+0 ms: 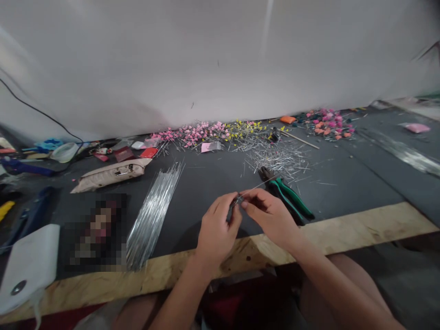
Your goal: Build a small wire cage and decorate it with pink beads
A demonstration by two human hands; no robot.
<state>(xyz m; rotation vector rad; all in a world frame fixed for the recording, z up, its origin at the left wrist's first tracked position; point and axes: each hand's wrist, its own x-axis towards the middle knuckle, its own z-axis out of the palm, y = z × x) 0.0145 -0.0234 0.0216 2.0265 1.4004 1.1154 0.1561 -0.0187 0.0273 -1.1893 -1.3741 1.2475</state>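
My left hand pinches a small dark, greyish lump between thumb and fingers above the table's front edge. Fingers closed, my right hand meets it from the other side. A thin wire sticks out to the upper right from my right fingers. Just beyond that hand lie green-handled pliers with dark jaws, on the dark tabletop. Left of my hands is a bundle of long straight silvery wires. Fingers partly hide the lump, so its exact kind cannot be made out.
Short wires lie heaped behind the pliers. Pink pieces on wires, yellow ones and pink-orange ones line the wall. At left are a pale packet, a white device and blue-handled tools. A wooden strip edges the table.
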